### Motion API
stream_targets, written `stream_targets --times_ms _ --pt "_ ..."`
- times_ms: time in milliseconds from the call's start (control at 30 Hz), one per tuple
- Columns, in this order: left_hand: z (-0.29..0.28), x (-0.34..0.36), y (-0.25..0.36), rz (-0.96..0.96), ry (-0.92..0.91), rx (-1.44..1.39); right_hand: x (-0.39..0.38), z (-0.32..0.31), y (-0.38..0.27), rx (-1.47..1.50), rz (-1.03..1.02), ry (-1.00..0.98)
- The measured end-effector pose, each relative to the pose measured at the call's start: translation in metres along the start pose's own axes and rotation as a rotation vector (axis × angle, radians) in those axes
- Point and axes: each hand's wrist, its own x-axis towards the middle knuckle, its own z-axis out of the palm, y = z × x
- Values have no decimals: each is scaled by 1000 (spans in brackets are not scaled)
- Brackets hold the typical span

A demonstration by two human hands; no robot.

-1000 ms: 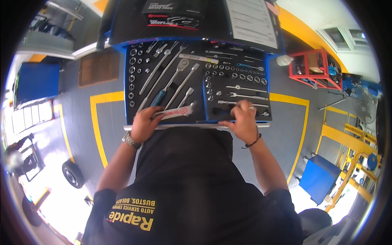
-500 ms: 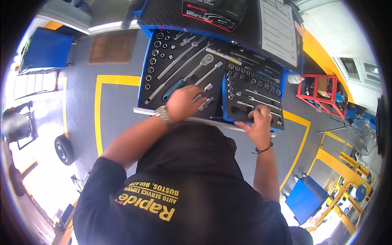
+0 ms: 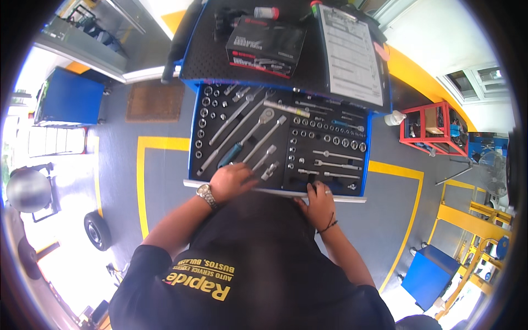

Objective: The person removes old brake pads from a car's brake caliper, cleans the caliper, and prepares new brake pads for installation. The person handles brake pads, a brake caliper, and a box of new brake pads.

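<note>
An open blue tool drawer (image 3: 192, 140) holds black foam with rows of sockets (image 3: 324, 132), ratchets, extension bars and a blue-handled tool (image 3: 231, 155). My left hand (image 3: 231, 181), with a wristwatch, lies on the foam at the drawer's front, just below the blue-handled tool; nothing shows in its fingers. My right hand (image 3: 319, 202), wearing a dark wrist band, grips the drawer's metal front edge (image 3: 275, 192) further right, with its fingers over the rim. My black shirt fills the lower middle.
On the cabinet top (image 3: 203, 60) lie a black box (image 3: 267, 44) and a clipboard with paper (image 3: 352, 55). Around it are a grey floor with yellow lines (image 3: 140, 181), a tyre (image 3: 98, 231), blue cabinets (image 3: 69, 99) (image 3: 429, 275) and a red rack (image 3: 432, 129).
My left hand has drawn back from the tools in the middle of the foam to the drawer's front. The right hand stays on the front edge. The view has shifted.
</note>
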Motion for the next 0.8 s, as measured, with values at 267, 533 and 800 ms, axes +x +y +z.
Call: stream_targets --times_ms 267,533,800 --pt "-25 -15 -13 100 2 274 -22 14 -2 -51 -53 95" --pt "-75 65 -16 35 762 46 14 -12 -28 69 45 274" --pt "-146 118 -46 -147 347 -1004 187 -101 -74 710 328 393"
